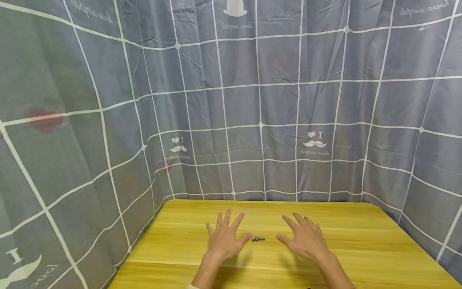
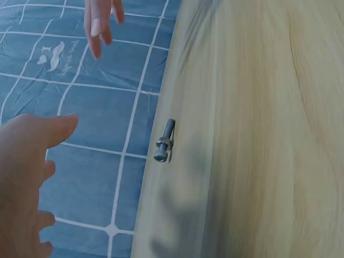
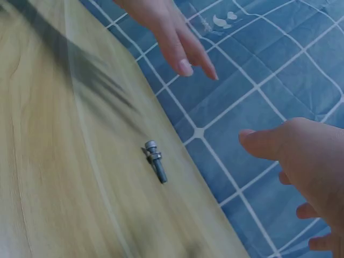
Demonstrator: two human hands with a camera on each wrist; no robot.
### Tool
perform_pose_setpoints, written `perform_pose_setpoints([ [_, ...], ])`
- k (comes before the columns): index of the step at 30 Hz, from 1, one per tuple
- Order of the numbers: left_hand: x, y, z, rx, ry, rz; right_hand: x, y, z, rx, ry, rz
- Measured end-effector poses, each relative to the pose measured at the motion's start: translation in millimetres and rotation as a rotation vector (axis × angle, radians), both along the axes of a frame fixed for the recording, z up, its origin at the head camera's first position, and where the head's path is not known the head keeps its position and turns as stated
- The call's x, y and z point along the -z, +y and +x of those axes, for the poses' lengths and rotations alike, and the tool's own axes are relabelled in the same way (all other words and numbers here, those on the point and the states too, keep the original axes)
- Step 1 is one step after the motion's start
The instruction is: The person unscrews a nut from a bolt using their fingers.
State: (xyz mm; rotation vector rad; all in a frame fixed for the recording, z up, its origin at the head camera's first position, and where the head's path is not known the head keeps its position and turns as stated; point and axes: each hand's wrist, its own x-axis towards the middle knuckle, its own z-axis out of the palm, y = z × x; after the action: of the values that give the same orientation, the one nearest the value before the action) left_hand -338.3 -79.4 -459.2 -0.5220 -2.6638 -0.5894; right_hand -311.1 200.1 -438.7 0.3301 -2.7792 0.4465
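A small metal bolt [image 1: 258, 239] lies on its side on the wooden table, between the two hands. In the left wrist view the bolt [image 2: 164, 141] shows a round head and a ring, a nut or washer, around its shank. The right wrist view shows the same bolt [image 3: 155, 161] with its shadow beside it. My left hand [image 1: 224, 239] hovers left of the bolt, fingers spread, thumb tip close to the bolt's head. To the right, my right hand [image 1: 306, 240] is held over the table with fingers spread and thumb toward the bolt. Neither hand holds anything.
The yellow wood-grain table [image 1: 173, 241] has rounded far corners. A grey-blue curtain [image 1: 242, 104] with white grid lines and printed words hangs behind the table and along both sides. A small dark object shows at the bottom edge of the head view.
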Motion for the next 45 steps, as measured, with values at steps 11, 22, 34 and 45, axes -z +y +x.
perform_pose_setpoints([
  [11, 0.2, 14.4, -7.3, 0.069, -0.054, 0.064, 15.6, -17, -21.5, -0.062, 0.025, -0.053],
  [22, 19.5, 23.6, -25.2, 0.083, -0.110, 0.185, 43.9, -39, -38.7, -0.172, 0.090, -0.209],
  [34, 34.3, 23.7, -33.6, 0.101, -0.180, 0.275, 61.3, -51, -51.4, -0.229, 0.000, -0.311],
  [45, 39.1, 28.5, -40.9, 0.085, -0.200, 0.321, 76.3, -52, -59.0, -0.192, -0.031, -0.351],
])
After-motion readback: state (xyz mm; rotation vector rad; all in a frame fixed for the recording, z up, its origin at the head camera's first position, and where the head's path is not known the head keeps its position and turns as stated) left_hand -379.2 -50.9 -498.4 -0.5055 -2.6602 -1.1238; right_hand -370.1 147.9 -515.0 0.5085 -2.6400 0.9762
